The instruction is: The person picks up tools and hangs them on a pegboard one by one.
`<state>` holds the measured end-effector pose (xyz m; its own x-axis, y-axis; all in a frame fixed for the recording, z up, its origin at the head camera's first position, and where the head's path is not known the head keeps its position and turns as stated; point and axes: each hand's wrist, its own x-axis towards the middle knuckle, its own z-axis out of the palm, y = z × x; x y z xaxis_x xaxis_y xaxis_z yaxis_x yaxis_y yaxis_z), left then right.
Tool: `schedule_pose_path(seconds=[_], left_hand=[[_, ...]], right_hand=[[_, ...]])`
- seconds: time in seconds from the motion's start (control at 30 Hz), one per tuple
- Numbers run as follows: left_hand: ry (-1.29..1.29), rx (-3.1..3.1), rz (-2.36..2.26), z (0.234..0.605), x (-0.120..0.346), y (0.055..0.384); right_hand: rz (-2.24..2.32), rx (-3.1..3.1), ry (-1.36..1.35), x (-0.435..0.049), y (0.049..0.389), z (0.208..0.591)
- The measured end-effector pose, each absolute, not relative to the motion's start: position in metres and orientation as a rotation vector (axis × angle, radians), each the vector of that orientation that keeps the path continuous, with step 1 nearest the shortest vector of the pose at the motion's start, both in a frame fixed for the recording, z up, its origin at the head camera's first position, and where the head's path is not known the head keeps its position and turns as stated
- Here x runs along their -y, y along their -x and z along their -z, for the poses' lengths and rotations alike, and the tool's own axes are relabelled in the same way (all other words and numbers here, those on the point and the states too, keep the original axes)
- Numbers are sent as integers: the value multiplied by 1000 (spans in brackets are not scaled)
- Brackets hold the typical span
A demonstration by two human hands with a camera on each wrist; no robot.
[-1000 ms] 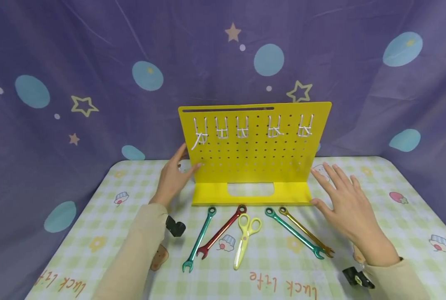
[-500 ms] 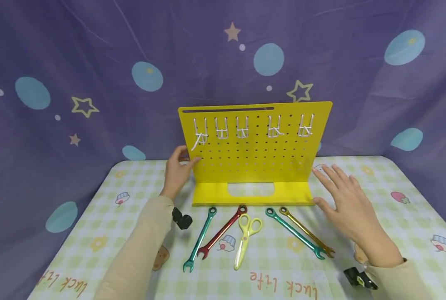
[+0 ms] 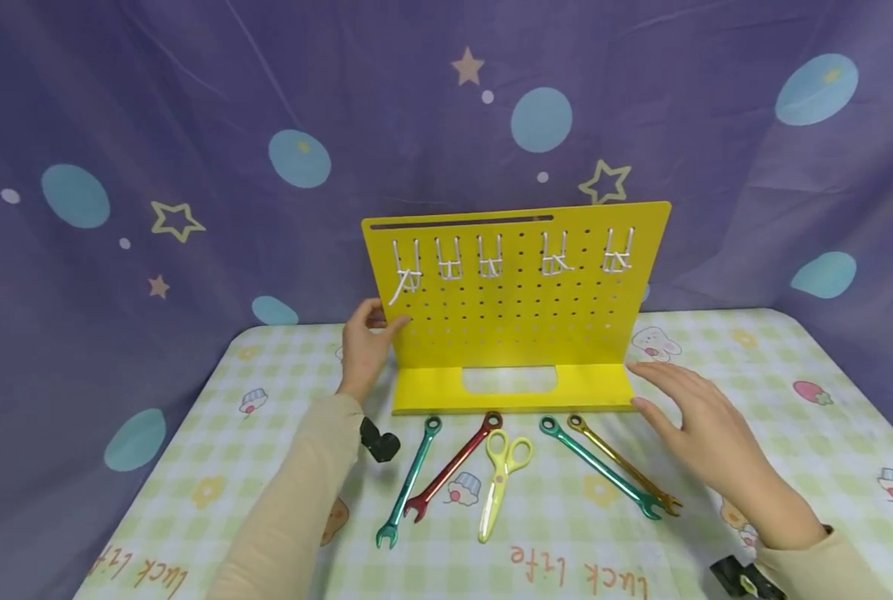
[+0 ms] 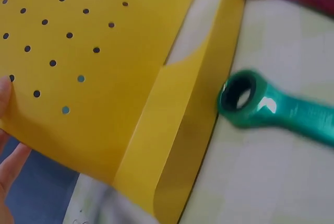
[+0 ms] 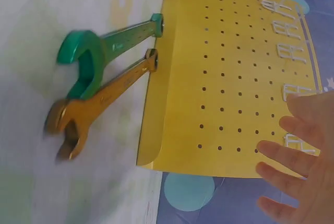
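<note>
1. One yellow board [image 3: 529, 333] stands upright toward the back of the checked tablecloth [image 3: 206, 450], and we see a hand at each side.
2. We see the left hand [image 3: 363, 346] gripping the board's left edge, thumb in front and fingers behind.
3. We find the right hand [image 3: 704, 421] near the right end of the board's base, open, with its fingers extended; we cannot tell whether the thumb touches.
4. Five white hooks [image 3: 492, 268] line the board's upper part.
5. Before the base, from left to right, we count a green wrench [image 3: 410, 482], a red wrench [image 3: 455, 467], yellow scissors [image 3: 497, 483], a second green wrench [image 3: 599, 467] and a gold wrench [image 3: 624, 465].
6. Behind, we see a purple curtain [image 3: 213, 83] with stars and blue spots.
</note>
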<state>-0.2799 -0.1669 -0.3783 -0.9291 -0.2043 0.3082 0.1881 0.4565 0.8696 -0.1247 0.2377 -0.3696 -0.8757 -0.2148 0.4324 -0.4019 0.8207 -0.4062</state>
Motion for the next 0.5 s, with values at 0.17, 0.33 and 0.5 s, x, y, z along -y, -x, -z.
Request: schedule_pose_path(seconds=[0.17,0.33,0.5], left_hand=[[-97,2268,1527,382,165,277],[-70,2288,1480,382,165,277],[-20,2356,1387,383,165,280]], right_hand=[[-741,2766,-411,-240,120,369],[-805,2833,-393,-234,120,376],[-810,2884,-394,-230,120,384]])
